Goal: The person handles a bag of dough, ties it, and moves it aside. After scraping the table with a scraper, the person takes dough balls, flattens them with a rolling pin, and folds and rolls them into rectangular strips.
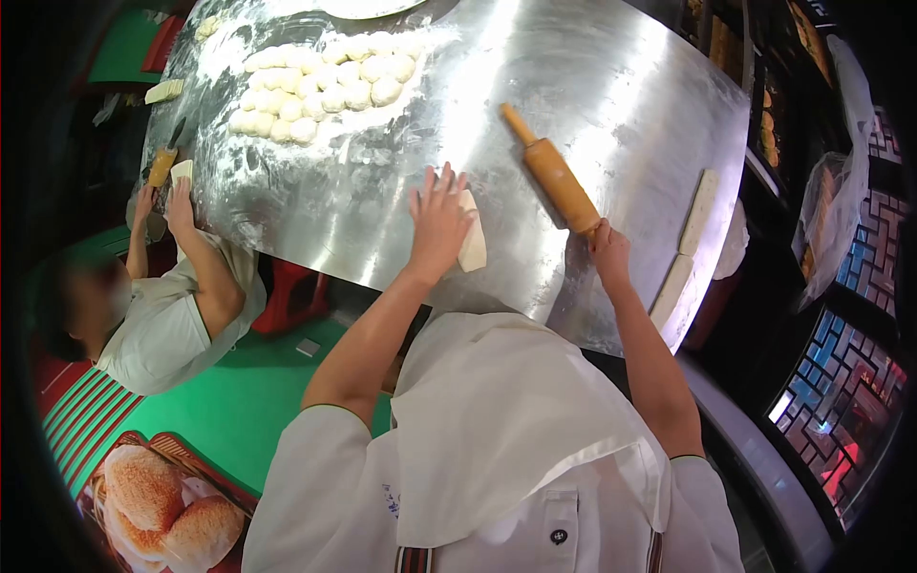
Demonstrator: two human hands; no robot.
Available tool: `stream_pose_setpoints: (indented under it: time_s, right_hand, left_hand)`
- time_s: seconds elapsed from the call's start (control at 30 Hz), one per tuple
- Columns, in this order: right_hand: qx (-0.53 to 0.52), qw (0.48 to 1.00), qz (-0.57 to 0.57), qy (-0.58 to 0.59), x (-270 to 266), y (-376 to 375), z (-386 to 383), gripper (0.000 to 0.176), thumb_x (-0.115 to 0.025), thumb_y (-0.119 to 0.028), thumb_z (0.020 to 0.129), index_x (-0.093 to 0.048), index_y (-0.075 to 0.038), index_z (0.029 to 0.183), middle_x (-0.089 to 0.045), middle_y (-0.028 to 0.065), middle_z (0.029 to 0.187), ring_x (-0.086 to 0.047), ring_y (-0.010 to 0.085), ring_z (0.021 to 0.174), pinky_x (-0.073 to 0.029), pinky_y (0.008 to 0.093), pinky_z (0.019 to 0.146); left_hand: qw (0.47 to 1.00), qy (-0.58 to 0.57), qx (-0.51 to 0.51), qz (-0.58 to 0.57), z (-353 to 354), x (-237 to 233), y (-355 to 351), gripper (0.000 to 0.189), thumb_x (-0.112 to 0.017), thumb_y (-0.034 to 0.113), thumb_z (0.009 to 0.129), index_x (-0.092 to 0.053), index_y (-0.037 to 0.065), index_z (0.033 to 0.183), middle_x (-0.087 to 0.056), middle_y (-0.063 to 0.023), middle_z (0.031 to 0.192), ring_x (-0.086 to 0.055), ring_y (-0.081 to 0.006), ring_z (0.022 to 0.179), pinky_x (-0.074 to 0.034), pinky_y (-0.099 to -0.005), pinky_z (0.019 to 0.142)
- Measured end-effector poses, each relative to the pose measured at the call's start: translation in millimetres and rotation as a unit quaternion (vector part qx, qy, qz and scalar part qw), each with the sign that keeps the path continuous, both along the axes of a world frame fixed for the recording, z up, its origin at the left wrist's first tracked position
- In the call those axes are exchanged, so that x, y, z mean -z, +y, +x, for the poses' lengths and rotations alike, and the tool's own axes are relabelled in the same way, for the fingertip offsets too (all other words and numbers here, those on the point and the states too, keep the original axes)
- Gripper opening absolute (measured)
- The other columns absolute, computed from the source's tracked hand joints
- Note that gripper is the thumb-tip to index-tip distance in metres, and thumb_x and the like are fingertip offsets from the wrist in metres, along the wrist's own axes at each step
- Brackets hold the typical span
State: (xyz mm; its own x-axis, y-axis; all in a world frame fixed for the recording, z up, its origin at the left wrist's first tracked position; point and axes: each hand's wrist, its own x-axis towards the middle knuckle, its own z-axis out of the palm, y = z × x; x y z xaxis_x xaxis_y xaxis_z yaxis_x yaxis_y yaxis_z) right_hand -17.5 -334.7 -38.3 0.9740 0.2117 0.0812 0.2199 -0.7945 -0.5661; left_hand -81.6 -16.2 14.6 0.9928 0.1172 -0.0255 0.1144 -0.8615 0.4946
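Observation:
My left hand (441, 222) lies with fingers spread against a flat, pale piece of dough (473, 239) near the front edge of the metal table (382, 215); part of the dough is hidden under it. In my right hand (609, 253) is the near handle of a wooden rolling pin (562, 186). The pin points away and to the left, its far handle free. Between the pin and the dough there is a gap of bare metal.
Rows of round dough balls (325, 81) sit on floured metal at the back left. Long dough strips (695, 220) lie along the right edge. At the left, a co-worker (177, 315) handles a piece of dough (181, 172) beside another rolling pin (162, 166).

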Motion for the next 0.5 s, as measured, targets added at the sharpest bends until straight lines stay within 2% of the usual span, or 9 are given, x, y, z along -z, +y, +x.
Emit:
stream_pose_setpoints:
  time_s: [0.07, 0.1, 0.17, 0.2, 0.27, 0.3, 0.37, 0.4, 0.5]
  right_hand:
    - [-0.06, 0.995, -0.049, 0.057, -35.5, 20.9, -3.5, 0.046, -0.044, -0.034, 0.101, -0.059, -0.004, 0.068, -0.058, 0.0123, 0.054, -0.058, 0.0277, 0.048, -0.047, 0.0402, 0.047]
    - [-0.061, 0.995, -0.049, 0.061, -49.0, 35.3, -3.4, 0.046, -0.044, -0.034, 0.101, -0.059, -0.004, 0.068, -0.058, 0.0123, 0.054, -0.058, 0.0277, 0.048, -0.047, 0.0402, 0.047]
    - [-0.151, 0.984, -0.087, 0.043, -65.3, 64.5, -2.6, 0.046, -0.046, -0.036, 0.1, -0.062, -0.008, 0.066, -0.065, 0.0103, 0.061, -0.062, 0.0292, 0.055, -0.048, 0.041, 0.049]
    - [-0.152, 0.983, -0.087, 0.044, -60.4, 76.3, -3.2, 0.046, -0.046, -0.036, 0.1, -0.062, -0.008, 0.066, -0.065, 0.0103, 0.061, -0.062, 0.0292, 0.055, -0.048, 0.041, 0.049]
    - [-0.22, 0.956, -0.186, 0.063, -38.0, 93.2, -4.6, 0.044, -0.047, -0.035, 0.099, -0.065, -0.011, 0.067, -0.064, 0.0082, 0.06, -0.062, 0.0285, 0.053, -0.048, 0.0394, 0.047]
    - [-0.217, 0.96, -0.169, 0.054, -28.8, 98.7, -7.0, 0.045, -0.048, -0.035, 0.098, -0.065, -0.012, 0.064, -0.063, 0.0093, 0.058, -0.061, 0.0293, 0.05, -0.048, 0.0381, 0.046]
    - [-0.212, 0.96, -0.172, 0.057, -27.9, 94.9, -9.3, 0.047, -0.047, -0.036, 0.098, -0.064, -0.012, 0.062, -0.063, 0.0103, 0.058, -0.061, 0.03, 0.05, -0.049, 0.0393, 0.047]
    - [-0.207, 0.96, -0.176, 0.066, -32.0, 92.6, -15.9, 0.049, -0.047, -0.036, 0.098, -0.063, -0.011, 0.059, -0.063, 0.0112, 0.058, -0.061, 0.0308, 0.049, -0.049, 0.0404, 0.048]
    - [-0.178, 0.97, -0.145, 0.082, -20.5, 90.5, -27.7, 0.052, -0.047, -0.037, 0.098, -0.061, -0.009, 0.056, -0.062, 0.0132, 0.057, -0.062, 0.0318, 0.051, -0.05, 0.0437, 0.05]
  left_hand:
    - [0.996, -0.079, -0.032, 0.012, -9.0, -26.1, 29.1, 0.048, -0.058, 0.022, 0.092, -0.05, 0.009, 0.137, -0.04, -0.0103, 0.151, -0.026, -0.0339, 0.144, -0.012, -0.0551, 0.117]
    - [0.997, -0.075, -0.032, 0.012, -15.3, -35.5, 39.7, 0.048, -0.058, 0.022, 0.092, -0.05, 0.009, 0.137, -0.04, -0.0103, 0.151, -0.026, -0.0339, 0.144, -0.012, -0.0551, 0.117]
    - [0.991, -0.108, -0.048, 0.055, -27.2, -47.7, 56.1, 0.03, -0.055, 0.019, 0.093, -0.061, 0.008, 0.12, -0.055, -0.0106, 0.133, -0.042, -0.0309, 0.131, -0.021, -0.0524, 0.111]
    - [0.991, -0.106, -0.05, 0.056, -33.7, -35.1, 63.3, 0.03, -0.055, 0.019, 0.093, -0.061, 0.008, 0.12, -0.055, -0.0106, 0.133, -0.042, -0.0309, 0.131, -0.021, -0.0524, 0.111]
    - [0.995, 0.069, 0.005, 0.072, -50.1, 6.4, 71.6, 0.017, -0.054, 0.02, 0.094, -0.066, 0.008, 0.096, -0.066, -0.0085, 0.103, -0.057, -0.0274, 0.103, -0.034, -0.0489, 0.097]
    - [0.995, 0.07, 0.004, 0.071, -58.3, 9.5, 70.1, 0.017, -0.054, 0.02, 0.094, -0.066, 0.008, 0.096, -0.066, -0.0085, 0.103, -0.057, -0.0274, 0.103, -0.034, -0.0489, 0.097]
    - [0.993, 0.029, 0.006, 0.116, -70.1, 8.6, 65.4, 0.024, -0.052, 0.021, 0.095, -0.066, 0.009, 0.08, -0.067, -0.0068, 0.08, -0.059, -0.0272, 0.077, -0.038, -0.0462, 0.084]
    - [0.993, 0.032, 0.006, 0.113, -72.7, 6.9, 63.7, 0.024, -0.052, 0.021, 0.095, -0.066, 0.009, 0.08, -0.067, -0.0068, 0.08, -0.059, -0.0272, 0.077, -0.038, -0.0462, 0.084]
    - [0.976, 0.171, 0.048, 0.124, -70.3, 12.3, 63.3, 0.031, -0.051, 0.024, 0.096, -0.066, 0.008, 0.074, -0.066, -0.0086, 0.071, -0.06, -0.0278, 0.066, -0.04, -0.0432, 0.081]
